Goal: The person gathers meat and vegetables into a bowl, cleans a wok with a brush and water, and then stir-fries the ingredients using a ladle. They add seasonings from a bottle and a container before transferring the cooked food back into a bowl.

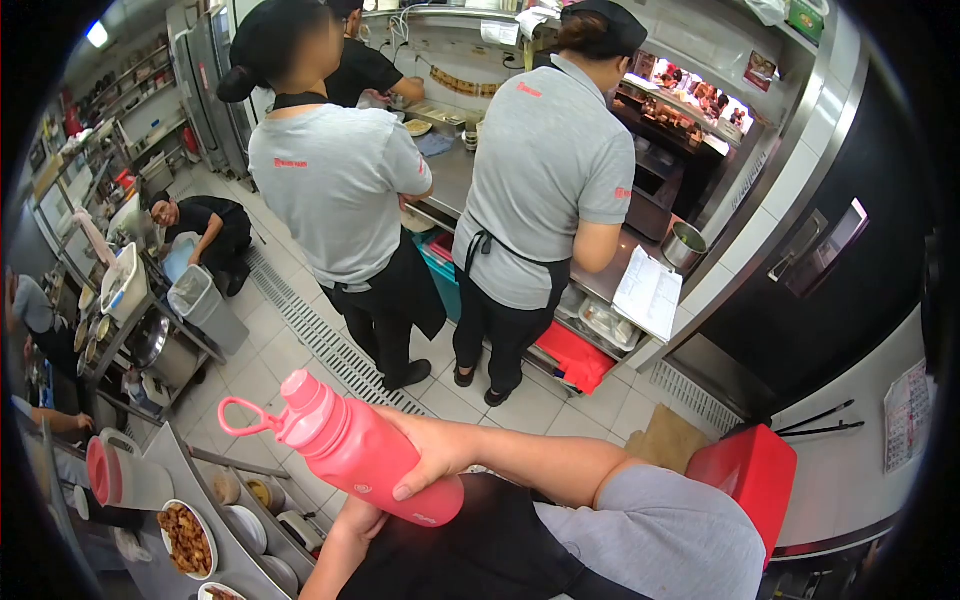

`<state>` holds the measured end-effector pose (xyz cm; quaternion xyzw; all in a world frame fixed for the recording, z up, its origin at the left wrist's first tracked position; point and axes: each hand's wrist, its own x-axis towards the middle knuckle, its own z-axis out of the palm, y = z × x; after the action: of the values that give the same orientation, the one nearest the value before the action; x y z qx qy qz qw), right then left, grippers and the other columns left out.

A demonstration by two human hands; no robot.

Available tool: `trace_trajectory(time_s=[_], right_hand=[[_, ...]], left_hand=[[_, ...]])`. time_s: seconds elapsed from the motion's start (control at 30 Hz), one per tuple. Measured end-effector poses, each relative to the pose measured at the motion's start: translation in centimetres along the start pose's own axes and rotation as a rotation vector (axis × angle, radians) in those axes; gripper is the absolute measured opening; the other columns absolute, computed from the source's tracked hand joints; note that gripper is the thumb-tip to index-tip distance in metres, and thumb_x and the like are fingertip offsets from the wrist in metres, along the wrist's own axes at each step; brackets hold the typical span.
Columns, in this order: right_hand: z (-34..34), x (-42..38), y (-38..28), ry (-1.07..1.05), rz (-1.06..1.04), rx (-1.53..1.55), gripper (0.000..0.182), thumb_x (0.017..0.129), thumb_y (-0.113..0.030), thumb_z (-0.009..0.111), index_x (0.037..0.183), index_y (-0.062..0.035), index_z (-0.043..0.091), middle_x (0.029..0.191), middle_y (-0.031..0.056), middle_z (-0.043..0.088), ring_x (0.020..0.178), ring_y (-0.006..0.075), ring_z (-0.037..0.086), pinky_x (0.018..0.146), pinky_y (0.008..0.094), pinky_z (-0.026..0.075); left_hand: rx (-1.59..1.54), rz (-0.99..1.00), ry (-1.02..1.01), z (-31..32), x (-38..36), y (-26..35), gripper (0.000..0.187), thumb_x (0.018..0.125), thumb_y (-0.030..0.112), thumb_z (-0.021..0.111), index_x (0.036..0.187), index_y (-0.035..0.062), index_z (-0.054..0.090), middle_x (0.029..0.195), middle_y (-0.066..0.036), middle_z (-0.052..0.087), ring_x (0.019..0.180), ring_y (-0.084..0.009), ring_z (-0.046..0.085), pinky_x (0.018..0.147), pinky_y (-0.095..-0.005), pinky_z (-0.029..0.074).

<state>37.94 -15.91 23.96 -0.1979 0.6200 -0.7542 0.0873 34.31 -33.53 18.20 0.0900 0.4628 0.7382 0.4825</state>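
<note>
In the head view, a pink bottle [360,455] is held tilted, its cap end raised and its loop handle hanging off the cap; the bottle lies low in the picture, above the person's black apron [480,555]; the bottle's lower half is gripped by the right hand [435,445], whose fingers [412,478] are wrapped closed over its side; the left hand [362,520] is seen just under the bottle's base, touching it, but whether its fingers are curled or spread cannot be told, since they are hidden behind the bottle. To the left of the bottle a steel counter [190,470] is seen, with a bowl of cooked food [186,540] and a pink-lidded jug [125,478] on it. Beyond the bottle two people in grey shirts [340,190] are stood with their backs turned at a worktop [455,175]; further from the bottle a person in black [205,230] is crouched on the tiled floor [290,340]; to the right of the bottle a red box [750,470] is set.
</note>
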Motion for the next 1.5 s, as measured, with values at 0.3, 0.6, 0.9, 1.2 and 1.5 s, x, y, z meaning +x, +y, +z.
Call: trace_trajectory(time_s=[0.3, 0.6, 0.9, 1.2, 1.5], right_hand=[[-1.1, -1.4, 0.1, -0.037, -0.042, -0.052, 0.111, 0.061, -0.045, 0.081, 0.144, -0.0025, 0.021, 0.134, 0.0137, 0.04, 0.126, 0.0249, 0.039, 0.106, 0.0386, 0.031], [-2.4, -3.9, -0.5, -0.02, -0.025, -0.05, 0.115, 0.059, -0.04, 0.086, 0.145, -0.0043, 0.018, 0.138, 0.0122, 0.04, 0.129, 0.0228, 0.038, 0.107, 0.0389, 0.03], [-3.1, -5.5, -0.3, 0.016, -0.085, -0.054, 0.114, 0.06, -0.043, 0.084, 0.145, -0.0043, 0.019, 0.135, 0.0127, 0.041, 0.126, 0.0237, 0.041, 0.105, 0.0385, 0.033], [-2.9, -5.8, -1.0, 0.023, -0.05, 0.0, 0.114, 0.059, -0.041, 0.085, 0.145, -0.0038, 0.019, 0.136, 0.0122, 0.041, 0.127, 0.0226, 0.039, 0.106, 0.0385, 0.032], [-2.5, -4.4, -0.1, 0.021, -0.053, -0.072, 0.113, 0.06, -0.041, 0.084, 0.145, -0.0044, 0.019, 0.134, 0.0128, 0.041, 0.126, 0.0233, 0.04, 0.105, 0.0383, 0.033]], left_hand=[[0.046, 0.001, 0.013, 0.9, 0.0, -1.1, 0.049, 0.091, 0.025, 0.061, 0.131, 0.0044, 0.043, 0.126, -0.011, 0.052, 0.112, -0.0226, 0.055, 0.092, -0.0359, 0.05], [0.083, 0.009, -0.002, 2.3, 1.4, -2.3, 0.049, 0.091, 0.025, 0.061, 0.131, 0.0044, 0.043, 0.126, -0.011, 0.052, 0.113, -0.0226, 0.055, 0.093, -0.0361, 0.049], [0.058, 0.064, 0.036, 4.1, 2.2, -3.0, 0.044, 0.088, 0.022, 0.064, 0.126, 0.0054, 0.048, 0.117, -0.01, 0.058, 0.102, -0.0215, 0.061, 0.083, -0.0344, 0.054], [0.04, 0.009, -0.001, 3.8, 2.2, -3.1, 0.047, 0.093, 0.024, 0.059, 0.132, 0.0037, 0.043, 0.127, -0.012, 0.052, 0.114, -0.0227, 0.054, 0.093, -0.0353, 0.049], [0.045, 0.03, 0.019, 3.2, 1.9, -2.5, 0.045, 0.091, 0.027, 0.06, 0.128, 0.0053, 0.046, 0.119, -0.01, 0.057, 0.104, -0.0219, 0.06, 0.085, -0.0349, 0.054]])
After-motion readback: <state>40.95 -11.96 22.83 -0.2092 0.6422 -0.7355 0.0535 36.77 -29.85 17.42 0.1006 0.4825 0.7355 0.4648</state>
